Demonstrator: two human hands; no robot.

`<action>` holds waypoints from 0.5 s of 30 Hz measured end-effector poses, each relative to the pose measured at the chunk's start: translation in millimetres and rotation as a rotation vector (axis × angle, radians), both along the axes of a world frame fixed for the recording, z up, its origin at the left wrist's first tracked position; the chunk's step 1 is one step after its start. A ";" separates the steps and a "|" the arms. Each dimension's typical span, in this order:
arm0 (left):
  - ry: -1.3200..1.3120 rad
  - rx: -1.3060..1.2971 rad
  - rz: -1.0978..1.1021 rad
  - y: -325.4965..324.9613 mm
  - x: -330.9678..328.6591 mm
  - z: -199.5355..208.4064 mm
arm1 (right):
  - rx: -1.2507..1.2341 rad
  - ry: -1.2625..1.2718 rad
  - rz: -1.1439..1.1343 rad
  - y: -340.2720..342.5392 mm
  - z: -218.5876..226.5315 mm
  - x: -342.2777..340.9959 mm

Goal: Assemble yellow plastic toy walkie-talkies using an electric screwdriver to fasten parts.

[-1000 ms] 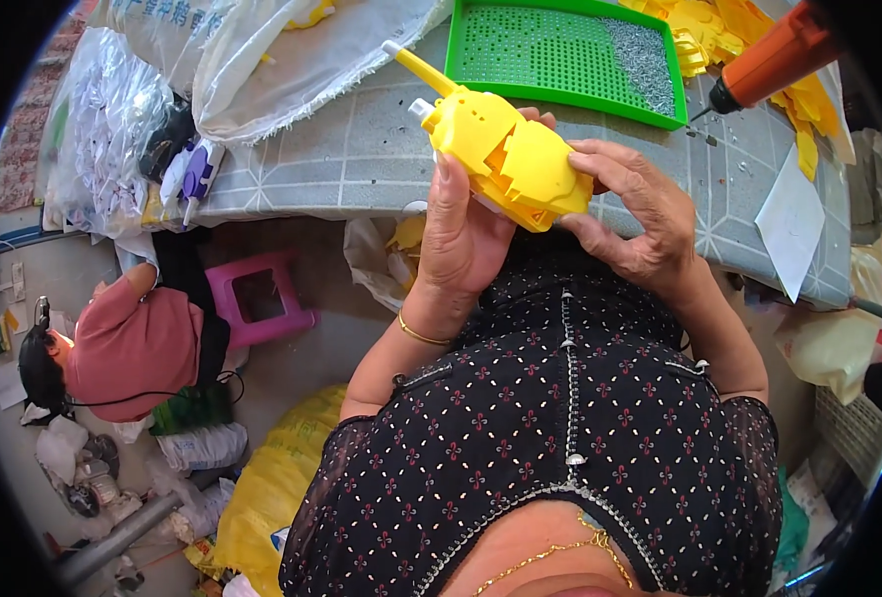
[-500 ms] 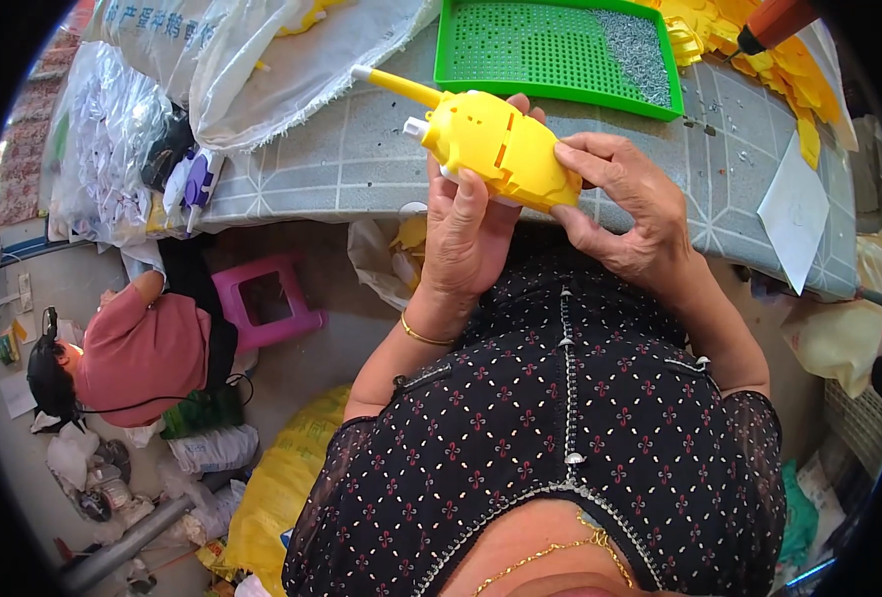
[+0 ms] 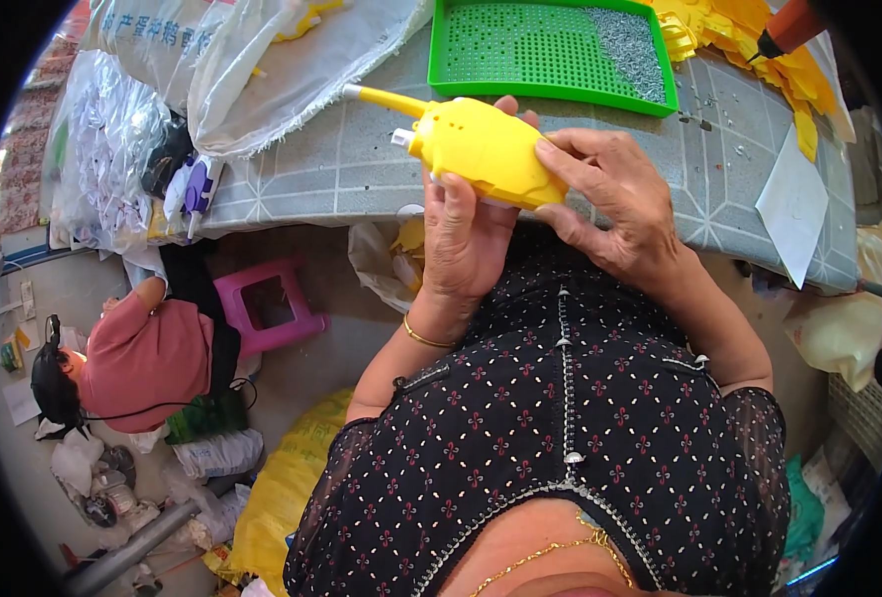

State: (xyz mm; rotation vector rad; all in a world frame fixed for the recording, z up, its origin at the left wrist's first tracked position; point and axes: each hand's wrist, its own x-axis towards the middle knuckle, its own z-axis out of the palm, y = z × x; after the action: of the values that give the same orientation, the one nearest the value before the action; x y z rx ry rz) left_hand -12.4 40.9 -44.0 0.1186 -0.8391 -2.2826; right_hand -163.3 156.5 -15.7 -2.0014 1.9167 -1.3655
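A yellow plastic toy walkie-talkie (image 3: 490,149), with a white-tipped antenna and a white knob, is held above the front edge of the table. My left hand (image 3: 469,224) cups it from beneath, thumb near the knob end and fingertips showing behind its far side. With thumb and fingers, my right hand (image 3: 615,189) grips the rounded end away from the antenna. The upper face shows small holes near the antenna end and a smooth yellow panel. Its underside is hidden.
Beyond the toy is a green perforated tray (image 3: 550,98) with small metal screws (image 3: 628,50). Yellow plastic parts (image 3: 749,60) and an orange-handled tool (image 3: 791,25) are at far right. Left are a white woven sack (image 3: 252,109), a purple piece (image 3: 199,187), a pink stool (image 3: 306,323) and another person (image 3: 152,353).
The slot across the toy's upper face has closed up, the panel now meeting the rest of the casing. The toy and both hands have shifted slightly left.
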 end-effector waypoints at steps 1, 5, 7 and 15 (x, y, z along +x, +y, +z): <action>0.013 0.051 0.021 0.3 0.5 -0.5 | -0.001 -0.001 -0.001 -2.3 -0.6 2.0; -0.043 0.087 0.037 -3.0 6.1 0.7 | -0.002 -0.090 0.051 -9.7 -8.4 -1.6; -0.381 -0.190 0.090 -8.3 23.8 1.6 | 0.001 -0.109 0.063 -11.7 -12.9 -15.9; -0.747 -1.718 0.738 -41.4 29.0 17.1 | 0.110 -0.027 0.164 -12.1 -32.9 -56.5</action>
State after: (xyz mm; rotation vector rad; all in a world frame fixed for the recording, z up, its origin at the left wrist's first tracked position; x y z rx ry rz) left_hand 16.6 -0.5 -26.9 0.3837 -2.2920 -0.2932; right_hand -219.7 144.3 -48.5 -2.0260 1.7326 -1.2142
